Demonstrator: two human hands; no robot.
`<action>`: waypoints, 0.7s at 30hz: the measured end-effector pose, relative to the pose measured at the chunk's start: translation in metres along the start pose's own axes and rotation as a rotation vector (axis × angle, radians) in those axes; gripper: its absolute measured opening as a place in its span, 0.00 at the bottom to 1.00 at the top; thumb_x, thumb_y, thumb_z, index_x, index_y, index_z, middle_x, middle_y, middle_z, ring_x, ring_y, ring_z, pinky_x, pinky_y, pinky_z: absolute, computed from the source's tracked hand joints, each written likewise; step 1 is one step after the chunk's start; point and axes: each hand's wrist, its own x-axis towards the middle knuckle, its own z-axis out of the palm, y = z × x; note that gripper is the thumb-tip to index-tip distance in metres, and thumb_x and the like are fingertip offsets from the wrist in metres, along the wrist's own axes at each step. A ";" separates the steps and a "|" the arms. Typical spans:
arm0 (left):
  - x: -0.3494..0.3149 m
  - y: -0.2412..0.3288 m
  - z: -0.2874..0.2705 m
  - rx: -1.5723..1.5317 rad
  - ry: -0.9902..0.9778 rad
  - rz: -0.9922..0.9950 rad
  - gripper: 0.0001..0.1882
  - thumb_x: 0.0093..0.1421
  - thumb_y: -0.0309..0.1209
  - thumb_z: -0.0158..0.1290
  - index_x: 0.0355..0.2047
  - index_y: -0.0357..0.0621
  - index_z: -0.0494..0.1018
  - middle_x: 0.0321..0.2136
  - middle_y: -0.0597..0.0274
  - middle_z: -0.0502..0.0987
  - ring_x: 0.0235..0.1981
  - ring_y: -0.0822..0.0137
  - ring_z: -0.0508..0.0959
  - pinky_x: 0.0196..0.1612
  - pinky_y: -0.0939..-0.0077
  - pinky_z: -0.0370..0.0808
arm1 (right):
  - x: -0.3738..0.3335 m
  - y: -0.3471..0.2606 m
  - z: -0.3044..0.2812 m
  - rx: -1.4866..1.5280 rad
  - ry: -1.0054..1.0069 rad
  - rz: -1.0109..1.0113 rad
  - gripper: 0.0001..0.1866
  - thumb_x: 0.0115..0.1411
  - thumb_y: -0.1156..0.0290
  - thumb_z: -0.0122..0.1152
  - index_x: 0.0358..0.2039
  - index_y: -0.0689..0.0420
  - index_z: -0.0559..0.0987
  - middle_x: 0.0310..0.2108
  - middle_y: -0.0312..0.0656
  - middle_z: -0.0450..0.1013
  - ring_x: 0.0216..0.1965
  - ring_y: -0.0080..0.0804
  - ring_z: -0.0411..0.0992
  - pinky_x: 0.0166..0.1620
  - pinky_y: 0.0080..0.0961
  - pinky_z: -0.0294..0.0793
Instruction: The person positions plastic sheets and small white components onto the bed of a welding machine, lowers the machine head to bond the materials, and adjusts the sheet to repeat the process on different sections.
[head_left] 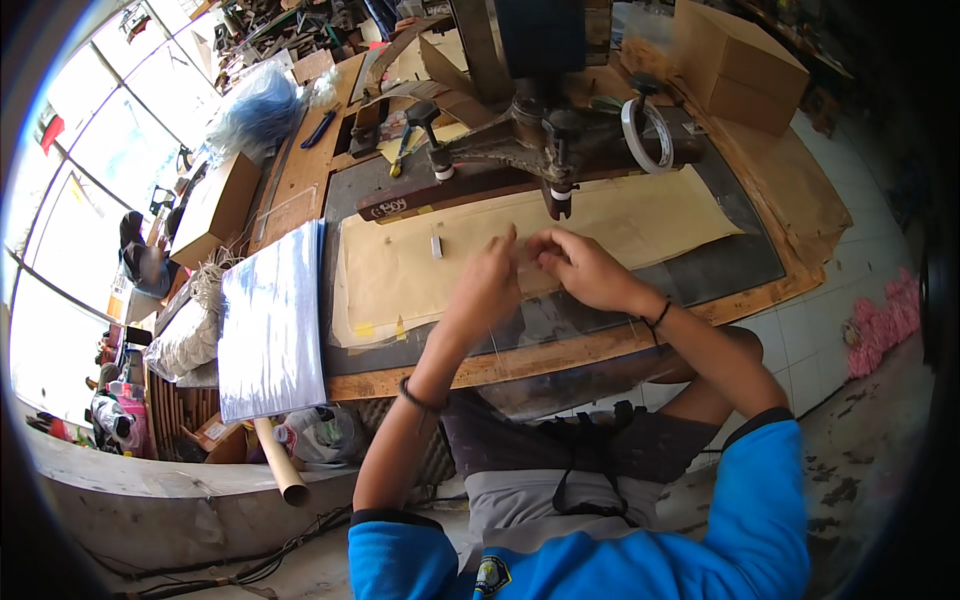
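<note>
My left hand (pixel 490 278) and my right hand (pixel 592 272) are close together above a tan paper sheet (pixel 620 215) on the dark work mat (pixel 735 240). Both have their fingers drawn in, with a small gap between the hands. Whatever they pinch is too thin or blurred to make out. A small white block (pixel 436 247) lies on the paper left of my left hand. Just beyond my hands stands a metal press head (pixel 515 140) with black knobs and a dark bar (pixel 415 203) at its base. A white tape roll (pixel 648 137) hangs from its right knob.
A stack of clear plastic sheets (pixel 272 320) overhangs the table's left edge. A cardboard box (pixel 738 68) stands at the back right. Behind the press's left side lie a yellow cutter (pixel 400 155) and a blue pen-like tool (pixel 319 130). A cardboard tube (pixel 280 465) leans below the table.
</note>
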 end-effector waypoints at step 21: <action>-0.030 -0.026 -0.006 0.422 0.098 0.194 0.25 0.71 0.33 0.39 0.65 0.32 0.60 0.67 0.44 0.60 0.70 0.50 0.57 0.72 0.57 0.52 | 0.083 0.009 0.074 1.517 0.718 0.070 0.28 0.62 0.91 0.37 0.64 0.65 0.59 0.62 0.50 0.60 0.65 0.45 0.61 0.69 0.38 0.60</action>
